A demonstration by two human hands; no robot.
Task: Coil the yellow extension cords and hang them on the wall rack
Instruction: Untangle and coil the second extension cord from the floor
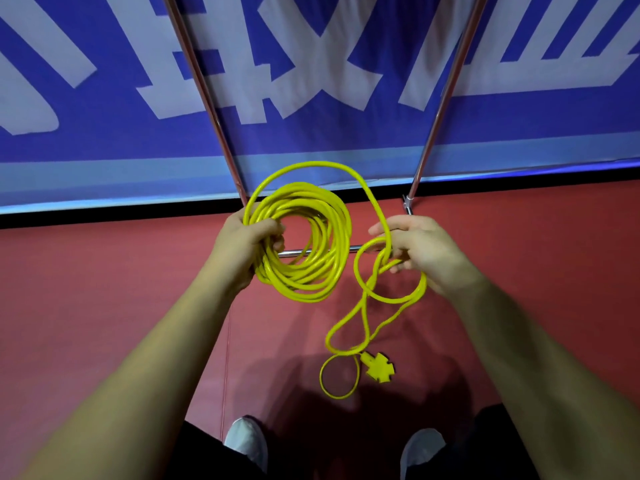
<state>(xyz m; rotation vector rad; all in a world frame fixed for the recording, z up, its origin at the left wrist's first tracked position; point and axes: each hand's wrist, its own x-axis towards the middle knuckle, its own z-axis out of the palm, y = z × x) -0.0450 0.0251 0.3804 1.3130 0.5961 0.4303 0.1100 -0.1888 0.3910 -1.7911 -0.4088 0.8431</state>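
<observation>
My left hand [242, 247] grips a coil of yellow extension cord [322, 271] of several loops, held in front of me above the red floor. From the coil one wide loop arcs over to my right hand [419, 251], which holds the loose cord between curled fingers and thumb. Below that hand the cord hangs in loose twisted loops down to the floor, where it ends in a small ring beside a yellow multi-outlet socket end [377, 367]. No wall rack is identifiable in this view.
A blue banner with large white characters [311, 64] covers the wall ahead. Two slanted metal poles [204, 88] and a horizontal metal bar [356, 248] stand before it on the red floor [104, 289]. My two grey shoes [247, 441] show at the bottom.
</observation>
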